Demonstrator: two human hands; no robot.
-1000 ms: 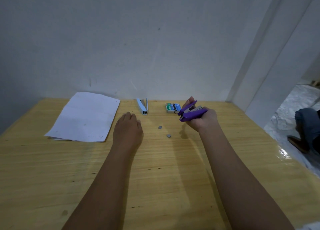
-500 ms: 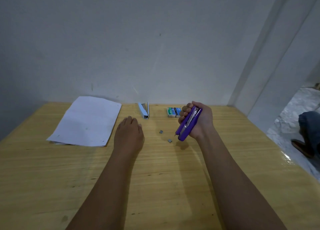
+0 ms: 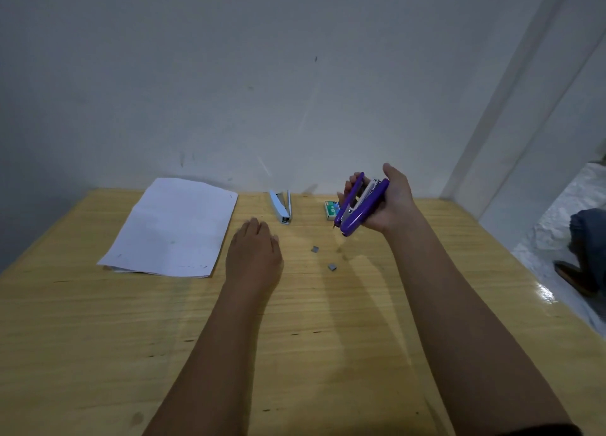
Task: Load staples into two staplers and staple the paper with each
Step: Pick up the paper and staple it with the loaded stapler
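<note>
Purple stapler (image 3: 360,206) was gripped, hinged open, in our R hand (image 3: 392,206) above the table (image 3: 295,353); not loaded yet, we judged. Our L hand (image 3: 254,258) lay flat, empty. 2 staple strips (image 3: 315,249), blue stapler (image 3: 281,206) & paper (image 3: 173,229) lay untouched.

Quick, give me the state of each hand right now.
Left hand: open, palm down on the table, holding nothing.
Right hand: grips the purple stapler, which is hinged open.
</note>
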